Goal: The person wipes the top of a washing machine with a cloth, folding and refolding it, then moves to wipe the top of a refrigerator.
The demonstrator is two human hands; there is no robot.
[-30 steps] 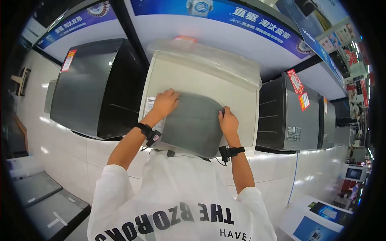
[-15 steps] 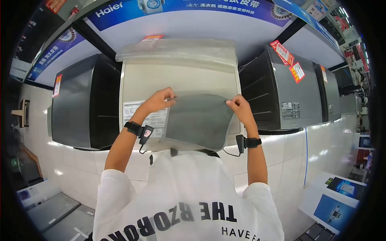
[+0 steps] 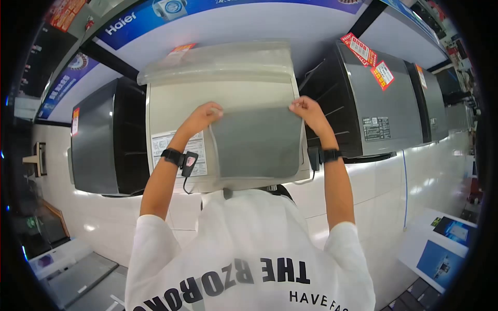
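Observation:
A grey rectangular cloth with a paler edge hangs over the front part of a cream washing machine's top. My left hand pinches its far left corner between thumb and fingers. At the far right corner, my right hand has the same kind of pinch. The cloth is stretched nearly flat between both hands. To its left, partly beneath it, lies a printed label sheet. Folded clear plastic film covers the far end of the machine's top.
Dark grey washing machines stand on both sides, one on the left and one on the right with red price tags. A blue-and-white display wall rises behind. A white printed box is at the lower right.
Both hands have moved a little away from my body, drawing the cloth's far edge with them. The cloth now lies straighter and flatter. My view has shifted slightly.

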